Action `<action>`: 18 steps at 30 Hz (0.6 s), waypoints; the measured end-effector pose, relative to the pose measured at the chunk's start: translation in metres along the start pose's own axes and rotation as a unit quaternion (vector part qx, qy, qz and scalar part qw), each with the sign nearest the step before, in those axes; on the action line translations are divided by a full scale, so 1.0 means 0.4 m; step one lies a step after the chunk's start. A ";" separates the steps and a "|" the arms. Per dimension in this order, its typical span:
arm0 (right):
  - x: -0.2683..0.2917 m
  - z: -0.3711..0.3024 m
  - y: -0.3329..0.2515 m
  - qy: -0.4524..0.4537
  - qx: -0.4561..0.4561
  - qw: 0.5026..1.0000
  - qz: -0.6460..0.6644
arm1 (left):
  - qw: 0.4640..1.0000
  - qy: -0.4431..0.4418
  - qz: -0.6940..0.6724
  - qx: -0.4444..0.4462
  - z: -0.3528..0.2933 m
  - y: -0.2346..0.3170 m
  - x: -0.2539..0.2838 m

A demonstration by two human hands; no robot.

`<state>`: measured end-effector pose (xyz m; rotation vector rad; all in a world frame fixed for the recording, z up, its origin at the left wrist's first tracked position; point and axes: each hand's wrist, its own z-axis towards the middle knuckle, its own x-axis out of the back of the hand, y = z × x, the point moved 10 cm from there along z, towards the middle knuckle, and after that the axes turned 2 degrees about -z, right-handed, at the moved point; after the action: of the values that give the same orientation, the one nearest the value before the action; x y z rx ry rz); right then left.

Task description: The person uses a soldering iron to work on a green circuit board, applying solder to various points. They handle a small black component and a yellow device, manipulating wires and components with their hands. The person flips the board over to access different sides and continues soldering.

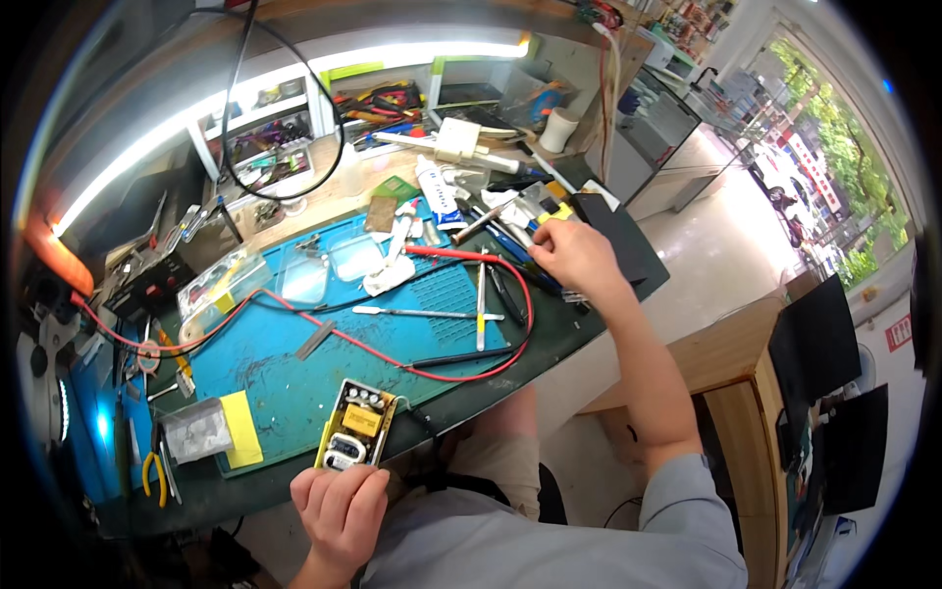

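In my left hand (339, 510), at the bench's front edge, is an opened power adapter (355, 427). Its circuit board faces up, with a yellow transformer, round capacitors and a white-rimmed coil showing. The fingers are closed over its near end. My right hand (581, 257) is stretched out to the right side of the bench, its fingers curled together over a heap of pens and tools. What lies between those fingertips is hidden. Close by are a blue-handled tool (505, 234), a white-and-blue tube (439, 193) and a black flat box (616, 234).
A blue cutting mat (275, 363) covers much of the bench. Across it run a red test lead (383, 358), a metal tweezer-like tool (427, 313) and clear plastic trays (302, 275). Yellow-handled pliers (154, 476) and a clear bag (194, 432) lie at the left.
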<state>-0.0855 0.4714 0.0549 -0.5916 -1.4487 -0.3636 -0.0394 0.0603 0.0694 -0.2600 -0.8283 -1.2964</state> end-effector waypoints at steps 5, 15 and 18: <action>-0.032 0.007 0.022 -0.049 -0.005 0.999 0.018 | 0.999 -0.022 -0.021 0.020 0.003 0.005 -0.008; -0.048 0.052 0.032 -0.103 0.001 0.991 0.085 | 1.000 -0.005 0.009 0.005 -0.006 0.002 -0.010; -0.012 0.034 0.054 -0.016 0.037 0.989 0.144 | 1.000 -0.008 0.008 0.005 -0.004 0.003 -0.012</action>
<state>-0.0849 0.4960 0.0471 -0.7384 -1.3766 -0.0732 -0.0376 0.0632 0.0653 -0.2690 -0.8457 -1.2754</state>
